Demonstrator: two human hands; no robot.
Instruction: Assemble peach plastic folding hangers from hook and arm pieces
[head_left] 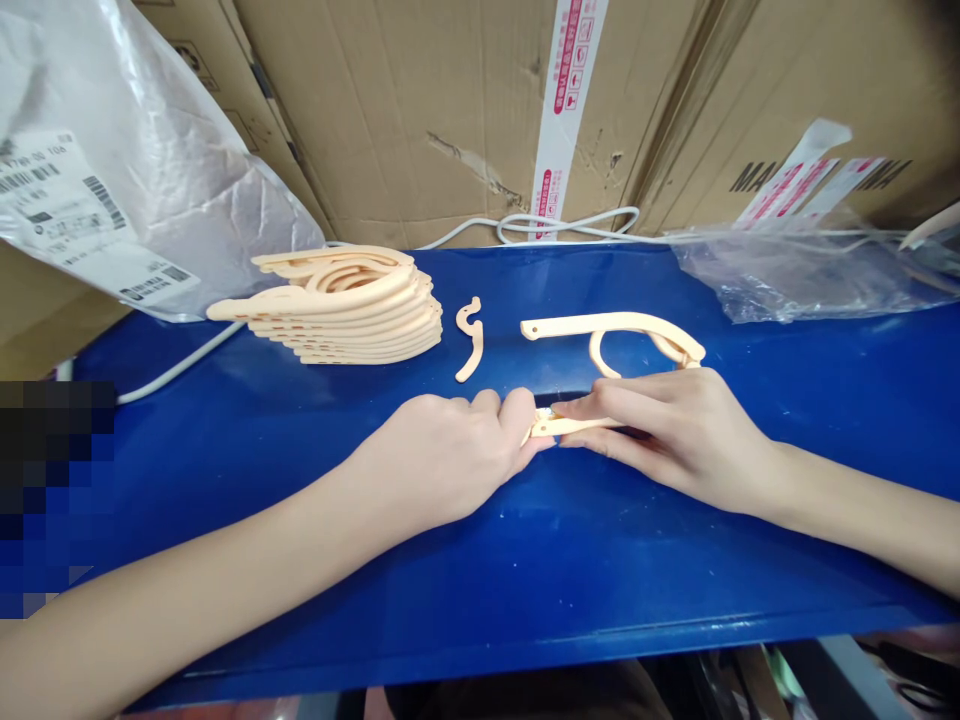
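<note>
My left hand [465,450] is closed around one end of a cream plastic piece, most of it hidden by the fingers. My right hand [667,435] pinches a cream plastic hanger arm [574,425] between thumb and fingers. The two hands meet over the blue table, and the pieces touch there. Just beyond my right hand lies a curved hanger part [600,322] with a small hole at its left end; its right end reaches behind the knuckles. A small cream hanger hook [474,345] lies past my left hand.
A stack of cream hanger parts [360,320] stands at the back left of the blue table [465,600]. Behind are cardboard boxes [420,110] and a white cable [517,228]. A grey plastic bag [187,150] leans at left; clear plastic film [795,275] lies at right.
</note>
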